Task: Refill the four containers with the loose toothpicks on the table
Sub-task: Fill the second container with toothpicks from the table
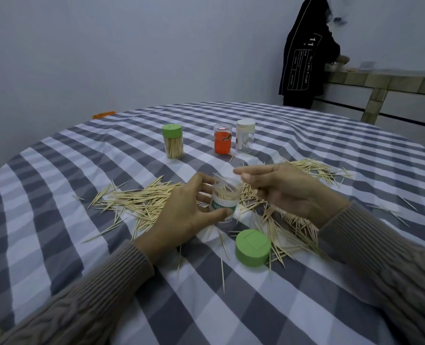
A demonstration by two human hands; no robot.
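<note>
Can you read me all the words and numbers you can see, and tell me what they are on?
"TOOT": green band of the open container held by the left hand; the rest is hidden.
"11": back of the black jacket on the person at the wall.
Smaller white print on that jacket: too blurred to read.
Sticker on the orange container: too small to read.
The white-lidded container has a white label with no readable text.

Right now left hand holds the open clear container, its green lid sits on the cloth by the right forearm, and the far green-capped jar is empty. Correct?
Not quite. The head view shows the far green-capped jar packed with toothpicks, not empty. The rest holds: left hand grips the open clear container; green lid lies on the cloth.
</note>
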